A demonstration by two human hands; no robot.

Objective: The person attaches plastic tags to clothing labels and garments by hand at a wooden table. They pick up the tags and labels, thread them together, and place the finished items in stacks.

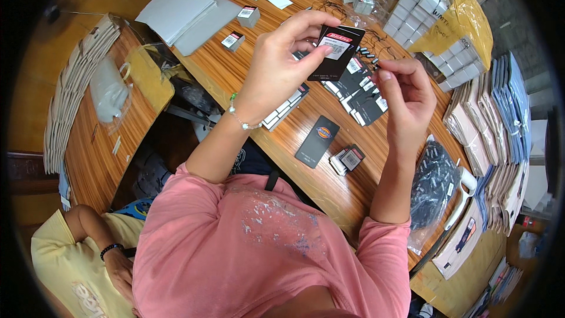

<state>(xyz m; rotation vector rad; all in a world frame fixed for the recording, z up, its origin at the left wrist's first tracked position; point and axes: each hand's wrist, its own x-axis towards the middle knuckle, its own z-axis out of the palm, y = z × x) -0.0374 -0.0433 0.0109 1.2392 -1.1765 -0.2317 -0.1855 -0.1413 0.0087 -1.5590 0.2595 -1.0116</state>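
Observation:
A black hang tag (331, 69) with a red logo and a white barcode sticker is pinched between the thumb and fingers of my left hand (282, 53). To its right, my right hand (407, 91) has thumb and forefinger pressed together at a small dark piece, too small to name. Thin black tag strings (369, 53) with dark ends lie behind, close to that pinch. Beneath the raised hands, several black tags with white stickers (362, 97) are spread on the wooden table (376, 141). A single dark tag (318, 141) and a small tag stack (348, 159) lie nearer me.
White paper sheets (179, 15) lie far left. Stacked white boxes (412, 6) under a yellow bag (462, 17) stand far right. Folded garments (509, 106) and a plastic bag of black strings (432, 182) line the right. A person in yellow (76, 265) sits lower left.

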